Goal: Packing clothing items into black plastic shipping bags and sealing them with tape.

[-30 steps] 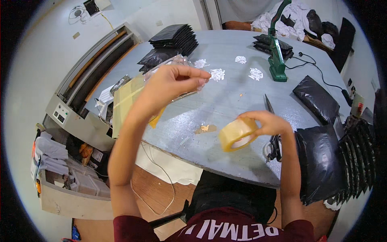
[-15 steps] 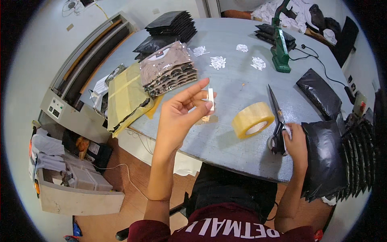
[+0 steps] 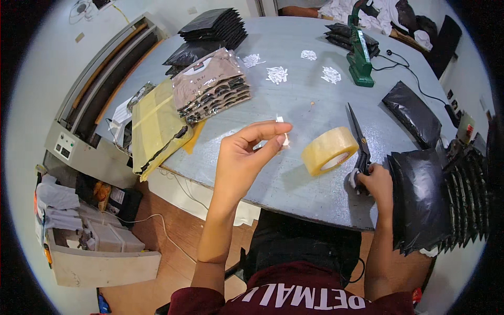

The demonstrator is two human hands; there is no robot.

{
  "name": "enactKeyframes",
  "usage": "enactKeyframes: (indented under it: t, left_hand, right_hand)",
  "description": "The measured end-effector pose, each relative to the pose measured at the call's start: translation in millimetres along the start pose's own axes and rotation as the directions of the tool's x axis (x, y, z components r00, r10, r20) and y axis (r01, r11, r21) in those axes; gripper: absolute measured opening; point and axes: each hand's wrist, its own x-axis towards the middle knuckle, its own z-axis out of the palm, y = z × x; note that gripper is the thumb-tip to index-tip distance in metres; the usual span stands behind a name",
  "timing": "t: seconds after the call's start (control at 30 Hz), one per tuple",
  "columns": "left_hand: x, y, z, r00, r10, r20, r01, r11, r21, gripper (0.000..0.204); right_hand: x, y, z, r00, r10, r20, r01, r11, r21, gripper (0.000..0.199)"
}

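Observation:
My left hand (image 3: 244,155) is raised over the table's front half, thumb and fingers pinched on a small white strip (image 3: 286,140). The strip's ends show above and below the fingertips. My right hand (image 3: 379,184) is closed at the handles of a pair of black scissors (image 3: 362,149), which lie with shut blades directed away from me. Part of the handle is hidden by the fingers. A wide roll of clear yellowish tape (image 3: 331,150) stands on its edge between my hands, just left of the scissors.
Several piles of white strips (image 3: 277,75) dot the grey table (image 3: 262,39). Left are bagged brown shirts (image 3: 210,79), a yellow package (image 3: 157,126) and stacked black pouches (image 3: 212,26). Right are black packages (image 3: 420,194) and a green stand tool (image 3: 359,63) with a cord.
My left hand has moved slightly right, its raised index finger now bent over the strip. My right fingers have closed further around the scissors' handles. The whole view has shifted a little.

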Motion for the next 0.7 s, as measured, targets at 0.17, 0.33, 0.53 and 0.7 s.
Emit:
enactKeyframes:
  t: [0.17,0.33,0.53,0.7]
  left_hand:
    - [-3.0,5.4,-7.8,0.988,0.05,0.145,-0.051,0.999,0.003,0.023]
    - [-3.3,17.0,-2.4,0.975,0.049,0.217,-0.028,0.995,-0.101,0.027]
    - [1.6,21.5,-3.7,0.993,0.021,0.119,-0.021,1.0,-0.003,0.026]
    - [1.9,23.5,1.1,0.994,0.091,0.06,-0.092,0.996,0.012,0.025]
  right_hand:
    - [-6.7,18.9,12.5,0.957,-0.186,0.223,-0.152,0.332,0.931,0.029]
    - [-89.9,-12.2,27.1,0.967,-0.256,0.01,-0.037,-0.1,0.994,0.033]
    - [-149.3,24.5,48.7,0.842,-0.53,0.107,-0.142,-0.026,0.99,0.077]
    - [-152.7,27.1,45.4,0.623,-0.659,0.42,-0.113,0.456,0.883,0.089]
